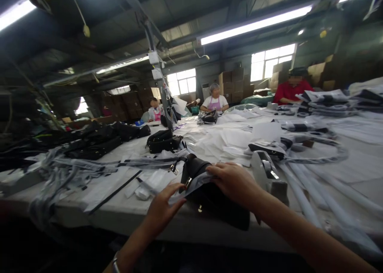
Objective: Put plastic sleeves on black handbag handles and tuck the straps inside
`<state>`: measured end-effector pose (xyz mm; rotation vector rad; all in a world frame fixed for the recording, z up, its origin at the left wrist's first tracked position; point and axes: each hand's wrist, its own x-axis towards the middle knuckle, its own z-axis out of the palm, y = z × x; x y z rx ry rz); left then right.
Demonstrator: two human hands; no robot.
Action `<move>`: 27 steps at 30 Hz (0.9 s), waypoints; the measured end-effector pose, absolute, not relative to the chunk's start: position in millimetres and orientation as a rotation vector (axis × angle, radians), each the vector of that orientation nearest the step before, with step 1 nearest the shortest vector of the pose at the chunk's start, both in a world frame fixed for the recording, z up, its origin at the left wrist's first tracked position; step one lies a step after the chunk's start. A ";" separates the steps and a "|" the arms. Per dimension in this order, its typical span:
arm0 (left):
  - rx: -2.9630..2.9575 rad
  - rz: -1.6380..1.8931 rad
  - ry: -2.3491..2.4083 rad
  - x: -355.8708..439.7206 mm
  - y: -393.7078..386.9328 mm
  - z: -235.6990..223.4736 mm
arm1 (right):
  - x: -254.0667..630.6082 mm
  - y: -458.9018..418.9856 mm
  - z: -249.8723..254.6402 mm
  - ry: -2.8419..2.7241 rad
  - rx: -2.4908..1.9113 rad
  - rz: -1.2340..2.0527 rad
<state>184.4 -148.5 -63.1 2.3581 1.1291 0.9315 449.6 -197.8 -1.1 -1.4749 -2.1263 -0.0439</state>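
Observation:
A black handbag (209,197) lies at the near edge of the big white table (125,215), partly covered by a grey plastic wrap (196,181). My right hand (236,181) rests on top of the bag, fingers curled over the wrap. My left hand (163,209) reaches in from below left, fingers pinching the wrap's lower edge. A metal buckle (188,182) shows on the bag between the hands.
Another black bag (163,140) sits behind. A pile of black bags (101,139) lies at left, grey straps (89,167) between. A tape dispenser (266,173) stands right of my hand, white rolled tubes (314,189) beyond. Three people (214,99) sit at the far side.

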 end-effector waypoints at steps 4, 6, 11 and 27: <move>2.446 0.925 1.107 193.2 -135.3 -76.0 | 450.3 -181.0 6.9 -2.083 -1.352 0.193; 2.497 0.922 1.095 198.0 -126.7 -71.2 | 455.5 -179.1 8.6 -2.022 -1.280 0.263; 2.729 1.016 1.064 201.6 -100.4 -32.6 | 464.6 -184.2 12.4 -1.844 -1.350 0.254; 3.297 1.591 0.627 212.4 -59.3 129.7 | 483.0 -189.4 18.5 -1.799 -1.319 0.601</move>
